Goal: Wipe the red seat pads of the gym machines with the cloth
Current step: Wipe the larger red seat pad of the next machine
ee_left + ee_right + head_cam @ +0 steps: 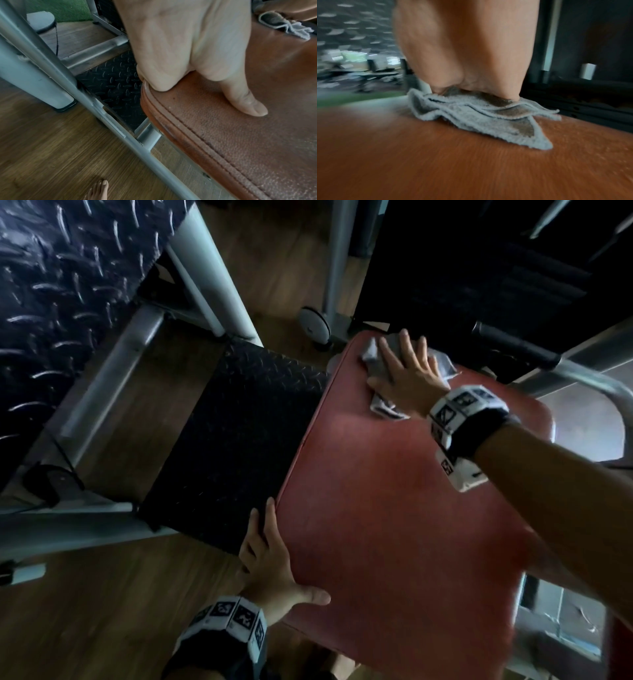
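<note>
The red seat pad [394, 508] fills the middle and right of the head view, and its stitched edge [171, 128] shows in the left wrist view. A crumpled grey cloth [371, 352] [479, 119] lies at the pad's far corner. My right hand [407, 371] [467, 47] presses flat on it, fingers spread and straight. My left hand [270, 563] [180, 40] holds the pad's near left edge. Its thumb [247, 102] lies on top and its fingers reach down over the side. The cloth [288, 25] also shows far off in the left wrist view.
A black diamond-plate footplate [233, 440] sits just left of the pad. Grey frame tubes [102, 388] cross the wooden floor [85, 611]. A dark machine body [479, 268] and a black-gripped handle [513, 344] stand behind the pad. A bare foot [99, 190] is on the floor.
</note>
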A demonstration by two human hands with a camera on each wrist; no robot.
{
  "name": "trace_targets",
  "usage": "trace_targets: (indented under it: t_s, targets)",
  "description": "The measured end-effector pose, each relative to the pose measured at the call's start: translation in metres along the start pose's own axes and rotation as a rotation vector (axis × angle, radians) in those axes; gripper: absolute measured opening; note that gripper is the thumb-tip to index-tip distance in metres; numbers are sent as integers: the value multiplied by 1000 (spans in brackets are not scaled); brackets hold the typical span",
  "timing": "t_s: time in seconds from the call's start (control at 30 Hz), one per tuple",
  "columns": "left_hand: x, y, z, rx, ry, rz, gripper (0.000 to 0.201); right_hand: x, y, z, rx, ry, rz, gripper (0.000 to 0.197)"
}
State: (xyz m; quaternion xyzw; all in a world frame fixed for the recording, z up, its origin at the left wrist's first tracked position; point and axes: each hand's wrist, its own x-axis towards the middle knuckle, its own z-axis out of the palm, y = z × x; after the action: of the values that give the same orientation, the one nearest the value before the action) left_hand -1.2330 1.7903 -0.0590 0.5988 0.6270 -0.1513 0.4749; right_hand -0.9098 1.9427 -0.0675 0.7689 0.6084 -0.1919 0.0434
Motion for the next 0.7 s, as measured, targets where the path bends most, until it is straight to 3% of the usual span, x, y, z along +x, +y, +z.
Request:
trace_targets:
  t_s: [0.13, 0.2, 0.27, 0.33, 0.4, 0.5, 0.57, 0.63, 0.7]
  targets:
    - [-2, 1, -1, 29, -3, -9, 168, -57, -28, 14, -42, -13, -236, 88]
    - [-3, 1, -1, 29, -3, -3, 168, -83, -39, 13, -36, -20, -329, 72]
    - [-3, 2, -1, 35, -2, -6, 168, -101, -47, 10, 56, 20, -395, 43]
    - [-2, 3, -1, 36, -1, -14, 168, -112, -53, 0, 259, 98, -323, 25]
    - [-2, 2, -1, 29, 1, -14, 168, -116, -54, -19, 518, 131, -138, 21]
    - [-2, 2, -1, 27, -1, -11, 169, -126, -51, -48, 1235, -27, 34, 16]
    - [-2, 2, -1, 24, -6, -11, 169, -132, -45, -57, 1483, -145, 64, 15]
    - [-3, 2, -2, 21, -15, -10, 168, -134, -34, -53, 1352, -226, 73, 15]
    - [-3, 3, -3, 13, -25, -6, 167, -132, -18, -45, 955, -331, 26, 15]
